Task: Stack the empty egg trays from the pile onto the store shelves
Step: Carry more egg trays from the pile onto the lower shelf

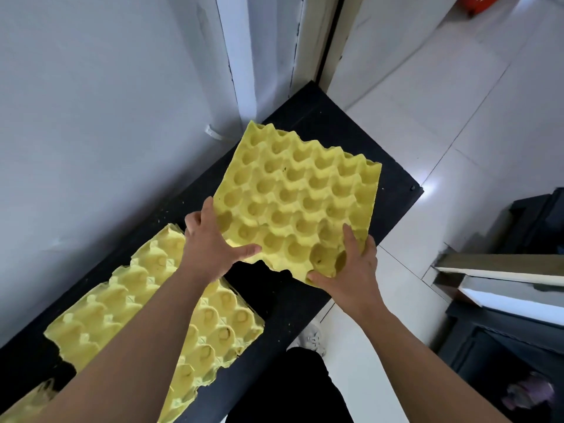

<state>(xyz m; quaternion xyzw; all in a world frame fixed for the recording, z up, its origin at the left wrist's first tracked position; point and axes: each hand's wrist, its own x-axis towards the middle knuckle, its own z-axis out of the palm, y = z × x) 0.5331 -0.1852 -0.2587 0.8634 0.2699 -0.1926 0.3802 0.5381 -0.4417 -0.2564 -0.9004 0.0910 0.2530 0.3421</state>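
Note:
A yellow empty egg tray [299, 193] is held above the far part of a black shelf top [393, 181], tilted slightly. My left hand [210, 242] grips its near-left corner with the thumb on top. My right hand [348, 270] grips its near-right edge, thumb over the cups and fingers underneath. The tray's near edge is torn. A stack of yellow egg trays [128, 303] lies on the same black surface to the lower left, partly hidden by my left forearm.
A white wall runs along the left of the shelf, ending at a door frame [262, 56]. White tiled floor [442, 102] lies to the right. Dark furniture and a white board [503, 288] stand at the right edge. A shoe [311, 340] shows below.

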